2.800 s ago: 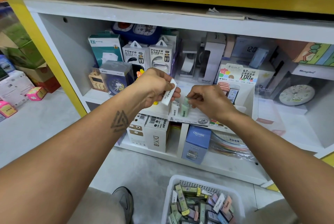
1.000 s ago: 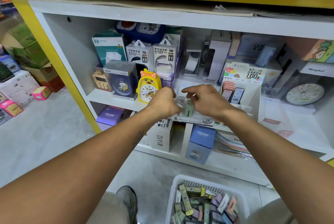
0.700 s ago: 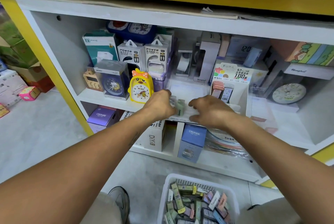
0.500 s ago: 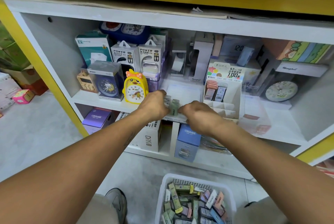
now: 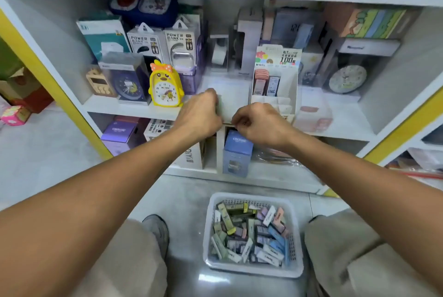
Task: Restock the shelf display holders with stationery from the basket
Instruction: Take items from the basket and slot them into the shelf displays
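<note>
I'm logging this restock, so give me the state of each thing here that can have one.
Basket: on the floor, full of stationery packs.
White holder: on the shelf edge, looks almost empty.
Printed holder: upright, a few packs in its back row.
Left hand: fingers curled at the white holder; blurred.
Right hand: fingers curled at its front edge.
Duck clock: upright.

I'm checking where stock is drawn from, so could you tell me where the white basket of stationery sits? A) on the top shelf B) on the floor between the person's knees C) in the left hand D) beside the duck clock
B: the basket rests on the floor between the knees, below both hands, which are up at the shelf edge.
</note>
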The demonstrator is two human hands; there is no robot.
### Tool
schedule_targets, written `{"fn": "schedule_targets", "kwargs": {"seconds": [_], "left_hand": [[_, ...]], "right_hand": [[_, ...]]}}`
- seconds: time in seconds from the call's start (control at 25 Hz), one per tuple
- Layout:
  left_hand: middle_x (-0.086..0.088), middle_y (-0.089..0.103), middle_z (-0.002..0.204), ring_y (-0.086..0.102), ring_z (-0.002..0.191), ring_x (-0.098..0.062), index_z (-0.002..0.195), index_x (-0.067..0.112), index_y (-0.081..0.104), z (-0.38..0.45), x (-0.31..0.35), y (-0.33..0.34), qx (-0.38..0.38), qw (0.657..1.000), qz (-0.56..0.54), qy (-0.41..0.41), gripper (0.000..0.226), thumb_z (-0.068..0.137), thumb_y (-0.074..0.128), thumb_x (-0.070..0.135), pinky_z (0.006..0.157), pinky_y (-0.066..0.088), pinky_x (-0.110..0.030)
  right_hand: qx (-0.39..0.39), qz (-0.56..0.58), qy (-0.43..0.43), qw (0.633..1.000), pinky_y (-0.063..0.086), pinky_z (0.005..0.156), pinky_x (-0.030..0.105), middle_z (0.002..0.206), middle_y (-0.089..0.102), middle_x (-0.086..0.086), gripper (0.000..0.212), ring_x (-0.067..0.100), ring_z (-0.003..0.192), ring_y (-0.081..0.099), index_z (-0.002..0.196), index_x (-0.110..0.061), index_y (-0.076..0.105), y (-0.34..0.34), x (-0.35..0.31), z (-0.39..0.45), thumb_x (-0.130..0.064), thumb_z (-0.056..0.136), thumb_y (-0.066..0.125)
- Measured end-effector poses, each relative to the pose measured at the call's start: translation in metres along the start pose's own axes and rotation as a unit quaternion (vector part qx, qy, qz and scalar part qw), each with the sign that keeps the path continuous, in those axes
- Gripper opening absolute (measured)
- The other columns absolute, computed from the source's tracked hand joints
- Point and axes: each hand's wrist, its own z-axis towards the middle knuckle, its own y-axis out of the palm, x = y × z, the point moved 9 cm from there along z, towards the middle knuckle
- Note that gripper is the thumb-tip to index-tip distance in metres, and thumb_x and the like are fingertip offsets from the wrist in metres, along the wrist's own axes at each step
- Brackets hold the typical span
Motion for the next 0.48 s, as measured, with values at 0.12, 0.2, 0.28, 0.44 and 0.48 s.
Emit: {"fn": "schedule_targets", "kwargs": {"seconds": [0.12, 0.2, 0.28, 0.44, 0.48], "left_hand": [[-0.007, 0.066, 0.095, 0.061, 0.091, -0.029, 0.101, 0.014, 0.062, -0.049, 0.019, 0.082, -0.197, 0.978, 0.039, 0.052, 0.023, 0.078, 0.066, 0.016, 0.075, 0.051, -0.033], [-0.012, 0.058, 0.083, 0.057, 0.08, -0.029, 0.087, 0.009, 0.063, -0.083, 0.014, 0.14, -0.314, 0.944, 0.077, 0.059, 0.009, 0.08, 0.066, 0.014, 0.064, 0.045, -0.032], [-0.014, 0.06, 0.088, 0.059, 0.082, -0.027, 0.089, 0.007, 0.065, -0.11, -0.004, 0.186, -0.378, 0.918, 0.107, 0.048, 0.012, 0.081, 0.068, 0.014, 0.068, 0.05, -0.034], [-0.012, 0.062, 0.107, 0.057, 0.089, -0.025, 0.104, 0.011, 0.058, -0.154, -0.037, 0.257, -0.446, 0.882, 0.141, 0.047, 0.023, 0.085, 0.069, 0.018, 0.067, 0.041, -0.028], [-0.013, 0.063, 0.11, 0.056, 0.088, -0.024, 0.101, 0.012, 0.055, -0.163, -0.043, 0.274, -0.456, 0.877, 0.146, 0.051, 0.02, 0.086, 0.067, 0.016, 0.066, 0.04, -0.028]], "right_hand": [[-0.108, -0.028, 0.051, 0.992, 0.045, 0.082, 0.02, 0.108, 0.075, 0.001, 0.029, 0.017, 0.103, 0.067, 0.108, -0.016, 0.076, 0.055, 0.037, -0.045, -0.007, 0.087, 0.06], [-0.166, -0.042, 0.102, 0.98, 0.048, 0.088, 0.023, 0.115, 0.073, 0.003, 0.029, 0.019, 0.109, 0.065, 0.112, -0.014, 0.075, 0.101, 0.075, -0.075, -0.007, 0.087, 0.061], [-0.2, -0.037, 0.157, 0.966, 0.048, 0.093, 0.025, 0.122, 0.069, 0.005, 0.032, 0.021, 0.115, 0.062, 0.117, -0.013, 0.072, 0.142, 0.115, -0.104, -0.008, 0.088, 0.06], [-0.256, -0.057, 0.219, 0.94, 0.046, 0.091, 0.027, 0.13, 0.061, 0.013, 0.033, 0.029, 0.118, 0.058, 0.124, -0.008, 0.065, 0.209, 0.182, -0.155, -0.011, 0.091, 0.06], [-0.27, -0.061, 0.231, 0.933, 0.047, 0.089, 0.029, 0.129, 0.061, 0.016, 0.033, 0.031, 0.116, 0.058, 0.124, -0.005, 0.063, 0.224, 0.196, -0.168, -0.01, 0.091, 0.06]]}}
